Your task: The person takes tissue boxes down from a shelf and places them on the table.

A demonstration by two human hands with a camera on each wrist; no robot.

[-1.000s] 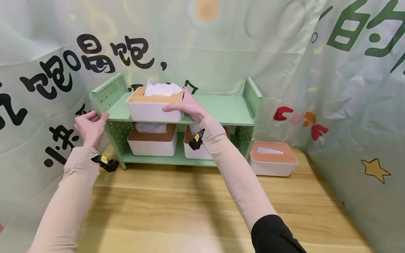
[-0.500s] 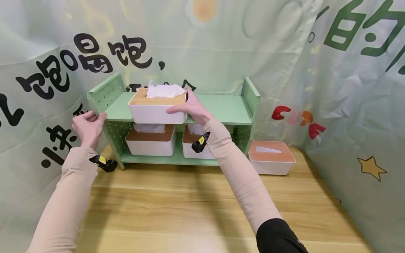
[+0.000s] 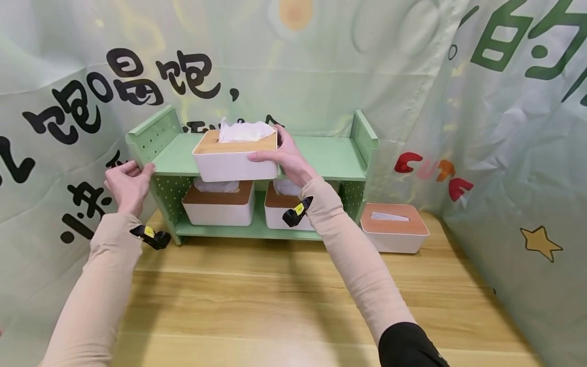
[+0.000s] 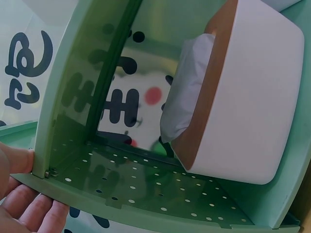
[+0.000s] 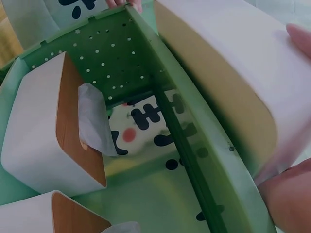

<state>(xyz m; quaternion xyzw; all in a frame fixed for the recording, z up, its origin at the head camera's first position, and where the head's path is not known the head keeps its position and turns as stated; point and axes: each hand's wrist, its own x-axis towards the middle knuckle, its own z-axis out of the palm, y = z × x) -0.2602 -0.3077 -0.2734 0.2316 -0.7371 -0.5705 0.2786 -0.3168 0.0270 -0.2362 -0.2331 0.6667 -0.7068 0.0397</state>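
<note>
My right hand (image 3: 290,157) holds a white tissue box (image 3: 236,167) by its right end, thumb across the front. The box has a light wooden lid and a tissue sticking up; it overlaps the front edge of the upper board of a green two-tier shelf (image 3: 321,153). In the right wrist view the box's underside (image 5: 214,82) faces the camera, tilted off the shelf edge. My left hand (image 3: 130,186) grips the shelf's left side at upper-board height; in the left wrist view its fingers (image 4: 36,211) lie along the outer side panel.
Two white tissue boxes with brown lids, a left one (image 3: 219,211) and a right one (image 3: 277,216), stand on the lower tier. Another box (image 3: 395,239) sits on the wooden table (image 3: 257,306) right of the shelf. A printed cloth (image 3: 293,76) hangs behind.
My right hand has moved the tissue box to the right and slightly toward me, over the front edge of the upper board. My left hand keeps its place on the shelf's side.
</note>
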